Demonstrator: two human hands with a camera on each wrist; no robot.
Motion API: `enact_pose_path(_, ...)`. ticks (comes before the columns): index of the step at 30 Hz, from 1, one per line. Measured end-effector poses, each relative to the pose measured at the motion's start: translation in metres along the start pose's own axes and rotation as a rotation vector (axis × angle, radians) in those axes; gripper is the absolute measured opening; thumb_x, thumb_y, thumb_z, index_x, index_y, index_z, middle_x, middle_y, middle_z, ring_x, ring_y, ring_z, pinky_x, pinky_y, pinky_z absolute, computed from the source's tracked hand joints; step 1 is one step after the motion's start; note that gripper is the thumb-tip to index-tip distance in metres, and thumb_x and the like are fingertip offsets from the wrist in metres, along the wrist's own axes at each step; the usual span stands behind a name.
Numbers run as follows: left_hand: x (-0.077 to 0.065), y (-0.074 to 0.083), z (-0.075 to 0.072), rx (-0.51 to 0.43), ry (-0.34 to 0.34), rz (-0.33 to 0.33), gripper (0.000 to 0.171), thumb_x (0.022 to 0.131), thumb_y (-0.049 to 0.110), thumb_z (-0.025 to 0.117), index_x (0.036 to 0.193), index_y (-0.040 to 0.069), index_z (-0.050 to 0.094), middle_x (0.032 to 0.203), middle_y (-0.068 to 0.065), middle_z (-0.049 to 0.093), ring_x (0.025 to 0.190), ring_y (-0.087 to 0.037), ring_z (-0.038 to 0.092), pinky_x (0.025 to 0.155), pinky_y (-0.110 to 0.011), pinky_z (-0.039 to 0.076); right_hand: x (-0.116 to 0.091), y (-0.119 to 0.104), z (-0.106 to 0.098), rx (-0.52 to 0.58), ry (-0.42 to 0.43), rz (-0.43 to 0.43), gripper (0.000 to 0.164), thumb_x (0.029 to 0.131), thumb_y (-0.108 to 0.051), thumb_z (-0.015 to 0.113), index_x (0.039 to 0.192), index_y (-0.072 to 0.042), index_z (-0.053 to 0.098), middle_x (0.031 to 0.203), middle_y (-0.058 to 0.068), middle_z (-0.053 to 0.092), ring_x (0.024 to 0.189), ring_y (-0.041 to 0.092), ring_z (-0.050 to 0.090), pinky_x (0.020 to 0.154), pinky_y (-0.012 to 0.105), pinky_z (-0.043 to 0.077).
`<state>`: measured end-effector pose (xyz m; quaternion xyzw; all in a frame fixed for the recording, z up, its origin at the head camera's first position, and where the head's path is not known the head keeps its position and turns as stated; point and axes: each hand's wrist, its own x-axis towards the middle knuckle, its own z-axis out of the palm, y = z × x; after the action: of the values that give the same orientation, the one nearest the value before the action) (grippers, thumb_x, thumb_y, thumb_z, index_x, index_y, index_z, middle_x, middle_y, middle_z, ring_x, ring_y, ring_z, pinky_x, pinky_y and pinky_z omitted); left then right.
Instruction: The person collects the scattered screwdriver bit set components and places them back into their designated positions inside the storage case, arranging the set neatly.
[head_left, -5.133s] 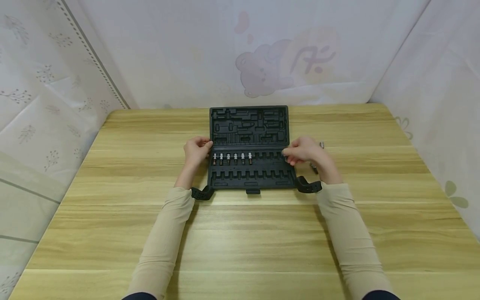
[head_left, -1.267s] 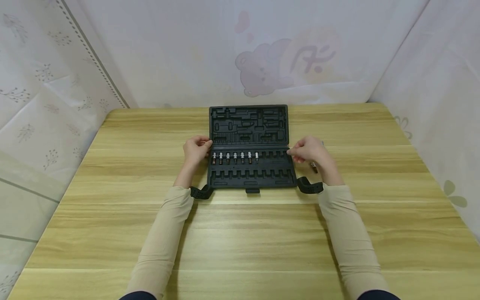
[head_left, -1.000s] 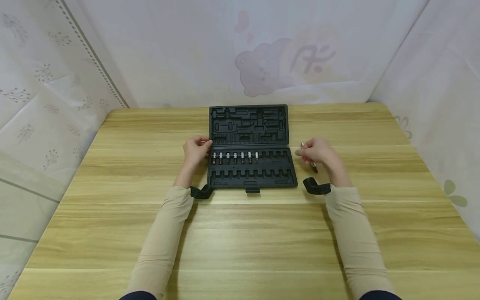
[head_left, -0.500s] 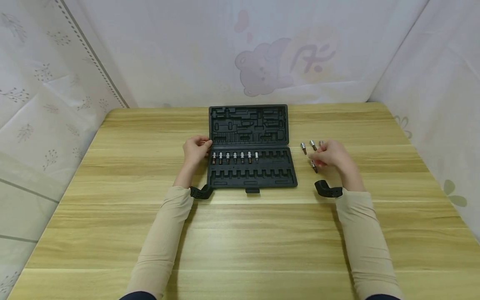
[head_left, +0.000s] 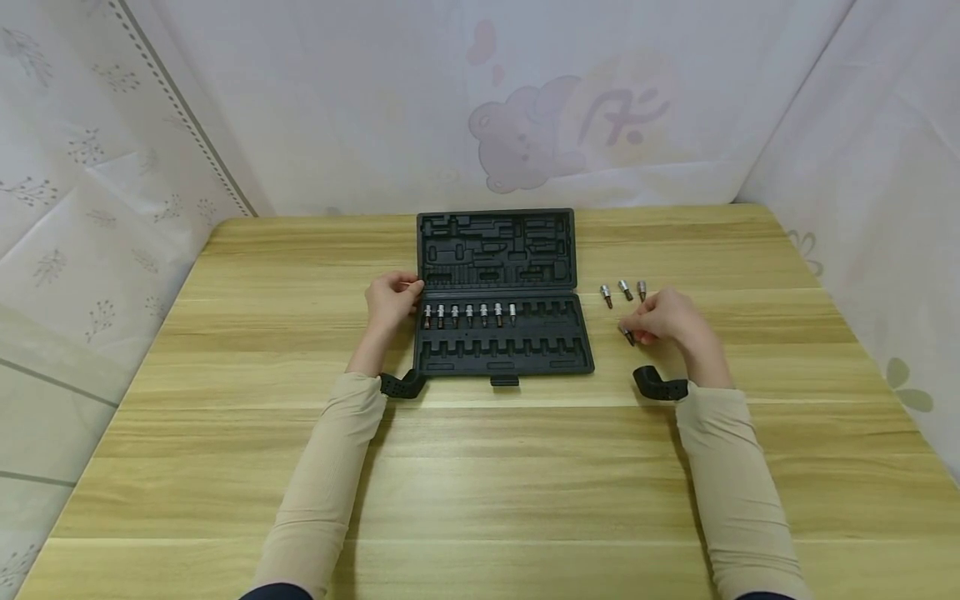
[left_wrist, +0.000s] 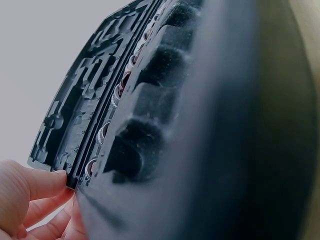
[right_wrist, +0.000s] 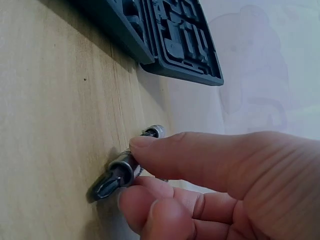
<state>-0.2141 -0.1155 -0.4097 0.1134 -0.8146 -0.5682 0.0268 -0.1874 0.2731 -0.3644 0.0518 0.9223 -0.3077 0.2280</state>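
Observation:
An open black plastic tool case (head_left: 555, 332) lies on the table, with several silver bit sockets (head_left: 469, 315) in the left part of its upper row of slots. My left hand (head_left: 392, 300) pinches the case's left edge near the hinge; the left wrist view shows the thumb (left_wrist: 47, 183) on that edge. To the right of the case, my right hand (head_left: 663, 318) pinches a bit socket (right_wrist: 125, 167) between thumb and fingers. Its cross-shaped tip points down toward the table in the right wrist view.
Three loose bit sockets (head_left: 626, 290) lie on the wooden table (head_left: 495, 483) beyond the right hand. The case lid (head_left: 495, 250) is folded back, with its moulded recesses showing. Patterned cloth (head_left: 360, 108) hangs behind the table and along both sides.
Since the oldest frame, one more bit socket has come to sit in the upper row. My right hand has moved right, off the case, and now pinches a loose bit socket. My left hand stays put.

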Motion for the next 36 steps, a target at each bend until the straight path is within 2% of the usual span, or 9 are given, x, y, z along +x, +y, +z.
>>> enact_pose_path(5,0.0,0.0,0.0,-0.001,0.0,-0.004,0.02,0.09,0.011,0.063,0.103,-0.003,0.066,0.093,-0.021,0.066,0.058,-0.009,0.055,0.052,-0.019,0.048,0.001,-0.001,0.002,-0.005,-0.008,0.004,0.026,0.086,-0.023,0.067,0.078,0.001,0.065,0.059,-0.001,0.059,0.058,0.014,0.056,0.062,0.029,0.044)
enact_pose_path(12,0.001,-0.001,0.001,0.003,0.015,0.008,0.019,0.089,0.009,0.064,0.102,-0.004,0.067,0.089,-0.02,0.066,0.054,-0.008,0.054,0.05,-0.017,0.047,0.003,0.0,0.004,0.006,-0.007,0.03,0.025,0.085,-0.023,0.067,0.078,0.002,0.066,0.058,0.0,0.06,0.056,0.014,0.055,0.053,0.027,0.042)
enact_pose_path(17,0.001,0.0,0.0,0.004,0.011,0.006,0.019,0.089,0.01,0.064,0.103,-0.004,0.067,0.09,-0.02,0.066,0.054,-0.008,0.054,0.05,-0.017,0.047,0.005,0.001,0.006,-0.031,0.018,0.036,0.026,0.085,-0.024,0.065,0.073,-0.001,0.066,0.056,-0.001,0.06,0.057,0.014,0.054,0.054,0.027,0.041)
enact_pose_path(22,0.0,0.0,0.0,0.01,0.01,0.008,0.019,0.089,0.01,0.063,0.102,-0.003,0.067,0.091,-0.02,0.066,0.054,-0.008,0.053,0.051,-0.019,0.047,0.005,-0.001,0.006,-0.018,0.021,0.041,0.027,0.086,-0.024,0.063,0.076,0.001,0.065,0.057,-0.001,0.06,0.057,0.014,0.055,0.056,0.027,0.043)
enact_pose_path(26,0.001,0.0,0.001,0.015,0.009,0.012,0.019,0.09,0.01,0.063,0.102,-0.003,0.067,0.092,-0.021,0.067,0.054,-0.009,0.054,0.05,-0.018,0.047,0.003,-0.005,0.004,0.014,0.024,0.025,0.026,0.087,-0.023,0.062,0.076,0.001,0.064,0.055,-0.002,0.059,0.058,0.013,0.055,0.059,0.027,0.043)
enact_pose_path(36,0.001,0.001,0.0,0.021,0.012,0.011,0.02,0.089,0.01,0.063,0.103,-0.004,0.067,0.09,-0.02,0.066,0.054,-0.008,0.053,0.051,-0.018,0.047,0.005,-0.018,0.003,-0.017,0.012,-0.027,0.027,0.086,-0.024,0.063,0.074,-0.001,0.066,0.055,-0.003,0.061,0.058,0.013,0.056,0.056,0.026,0.043)
